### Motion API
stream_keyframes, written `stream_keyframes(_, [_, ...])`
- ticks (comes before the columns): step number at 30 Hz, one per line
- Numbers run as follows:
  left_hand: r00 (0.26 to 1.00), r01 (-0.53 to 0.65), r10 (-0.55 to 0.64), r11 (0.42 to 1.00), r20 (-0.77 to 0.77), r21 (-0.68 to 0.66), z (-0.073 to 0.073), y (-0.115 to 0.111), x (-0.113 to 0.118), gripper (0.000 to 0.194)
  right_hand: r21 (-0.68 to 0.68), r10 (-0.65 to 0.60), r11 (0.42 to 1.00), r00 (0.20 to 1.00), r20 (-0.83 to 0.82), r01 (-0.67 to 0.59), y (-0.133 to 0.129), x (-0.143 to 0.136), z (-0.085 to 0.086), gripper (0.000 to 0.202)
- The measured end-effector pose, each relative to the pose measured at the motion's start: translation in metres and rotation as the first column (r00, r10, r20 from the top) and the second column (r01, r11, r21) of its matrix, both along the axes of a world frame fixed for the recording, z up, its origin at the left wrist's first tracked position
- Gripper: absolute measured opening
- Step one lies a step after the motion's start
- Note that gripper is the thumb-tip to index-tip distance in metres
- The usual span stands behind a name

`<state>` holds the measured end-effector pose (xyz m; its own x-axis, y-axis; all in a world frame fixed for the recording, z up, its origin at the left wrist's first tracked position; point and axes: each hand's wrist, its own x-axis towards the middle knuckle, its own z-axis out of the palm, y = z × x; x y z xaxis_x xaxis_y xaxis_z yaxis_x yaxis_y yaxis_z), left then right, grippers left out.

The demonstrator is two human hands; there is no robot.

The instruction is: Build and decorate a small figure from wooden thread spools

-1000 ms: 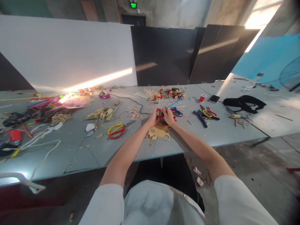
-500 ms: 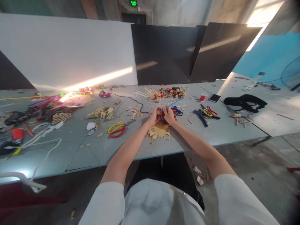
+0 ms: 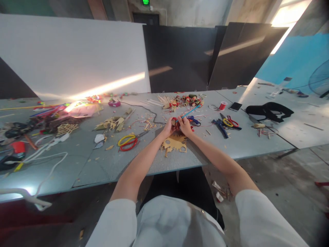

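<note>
My left hand (image 3: 168, 128) is closed around a small red-and-tan piece (image 3: 174, 120), whose finer shape is too small to make out. Pinched in the fingers of my right hand (image 3: 185, 127) is a thin blue stick (image 3: 191, 111); its lower end meets the piece and its upper end slants away to the right. Both hands are close together over a tan cardboard sheet (image 3: 175, 144) with round holes and ragged edges. A blue glue gun (image 3: 194, 120) lies just beyond my right hand, partly hidden.
Scissors with yellow and red handles (image 3: 128, 142) lie left of my arms. Behind my hands are a pile of small red-and-tan rolls (image 3: 191, 100) and thin sticks. Dark blue pliers (image 3: 221, 129), a red thread spool (image 3: 223, 105) and a phone (image 3: 235, 106) lie to the right.
The camera view has shifted very slightly. Both hands keep nearly the same position, and the blue stick has tilted or slid a little.
</note>
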<state>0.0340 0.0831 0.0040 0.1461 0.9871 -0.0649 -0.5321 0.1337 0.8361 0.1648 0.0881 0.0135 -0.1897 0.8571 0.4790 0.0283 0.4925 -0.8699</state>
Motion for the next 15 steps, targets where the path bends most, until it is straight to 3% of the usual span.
stream_keyframes(9, [1.0,-0.002,0.002,1.0,0.009,-0.008,-0.0004,0.001,-0.0004,0.055,-0.003,0.003,1.0,1.0,0.005,-0.003,0.0092,-0.0007,-0.0091,0.061])
stream_keyframes(15, [1.0,0.02,-0.02,1.0,-0.01,-0.009,-0.0007,0.0008,-0.0008,0.059,-0.033,-0.011,0.999,1.0,-0.012,0.01,0.0068,-0.0004,-0.0065,0.056])
